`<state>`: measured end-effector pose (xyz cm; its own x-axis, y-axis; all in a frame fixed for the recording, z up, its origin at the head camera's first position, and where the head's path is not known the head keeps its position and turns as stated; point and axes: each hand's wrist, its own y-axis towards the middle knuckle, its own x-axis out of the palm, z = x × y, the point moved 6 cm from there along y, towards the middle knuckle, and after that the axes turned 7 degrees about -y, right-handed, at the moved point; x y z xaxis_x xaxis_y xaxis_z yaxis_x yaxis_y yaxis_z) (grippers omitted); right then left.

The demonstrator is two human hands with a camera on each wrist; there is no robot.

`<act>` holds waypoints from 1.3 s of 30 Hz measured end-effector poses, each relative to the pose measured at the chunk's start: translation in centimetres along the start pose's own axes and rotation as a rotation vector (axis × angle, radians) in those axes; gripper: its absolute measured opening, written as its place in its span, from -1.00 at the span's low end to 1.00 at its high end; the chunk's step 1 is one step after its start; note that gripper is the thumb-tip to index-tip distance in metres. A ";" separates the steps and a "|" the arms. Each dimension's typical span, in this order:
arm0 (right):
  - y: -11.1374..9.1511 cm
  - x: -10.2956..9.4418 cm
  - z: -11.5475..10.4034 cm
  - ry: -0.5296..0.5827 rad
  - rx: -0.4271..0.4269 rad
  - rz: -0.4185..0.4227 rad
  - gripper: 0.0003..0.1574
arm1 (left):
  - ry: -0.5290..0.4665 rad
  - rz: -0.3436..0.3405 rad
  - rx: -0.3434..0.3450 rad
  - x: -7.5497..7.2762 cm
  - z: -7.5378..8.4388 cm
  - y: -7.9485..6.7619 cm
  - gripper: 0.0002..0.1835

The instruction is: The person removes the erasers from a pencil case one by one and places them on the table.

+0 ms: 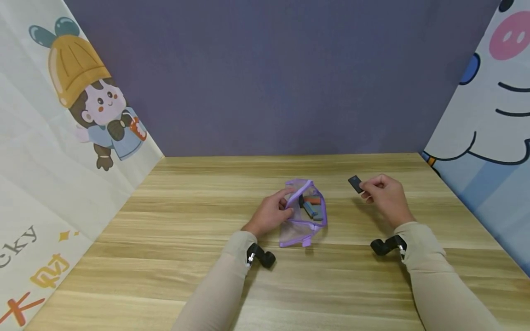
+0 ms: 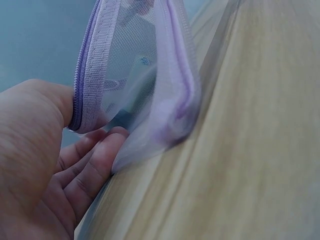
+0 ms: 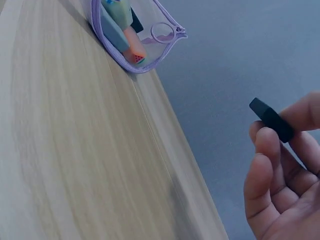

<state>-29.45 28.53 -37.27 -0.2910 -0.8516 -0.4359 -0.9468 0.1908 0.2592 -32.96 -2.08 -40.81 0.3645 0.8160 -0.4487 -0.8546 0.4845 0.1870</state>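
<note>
A purple-trimmed mesh zipper pouch (image 1: 295,240) lies unzipped on the table, its mouth toward the right. My left hand (image 1: 269,214) holds the pouch's left side, with the thumb and fingers pinching the zipper edge (image 2: 92,65). Inside show an orange piece (image 1: 313,201), a blue-grey piece (image 1: 308,209) and other small blocks, partly hidden by mesh. Up and to the right of the pouch, my right hand (image 1: 387,195) pinches a small flat black block (image 1: 354,184) between thumb and fingers. In the right wrist view this block (image 3: 271,120) appears thick-edged and held above the table.
The wood-grain table (image 1: 174,248) stretches around the pouch. A dark grey-blue panel (image 1: 265,82) rises at its back edge. Cartoon-printed sheets (image 1: 33,151) flank it on the left and right. A ring pull (image 3: 162,32) hangs at the pouch's zipper end.
</note>
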 end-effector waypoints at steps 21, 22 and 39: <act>0.2 -1.8 1.2 -0.038 0.095 0.007 -0.61 | -0.001 0.011 -0.026 0.1 -0.1 -0.1 -0.36; 0.2 -1.9 1.3 -0.044 0.096 0.009 -0.60 | -0.001 0.010 -0.026 0.1 0.0 -0.1 -0.36; 0.4 -2.6 2.3 -0.007 0.148 0.017 -0.57 | -0.003 0.009 -0.028 0.3 -0.2 0.0 -0.36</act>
<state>-29.42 31.98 -37.99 -0.3074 -0.8444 -0.4387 -0.9516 0.2753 0.1368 -32.91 -1.90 -41.10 0.3580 0.8210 -0.4447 -0.8676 0.4686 0.1666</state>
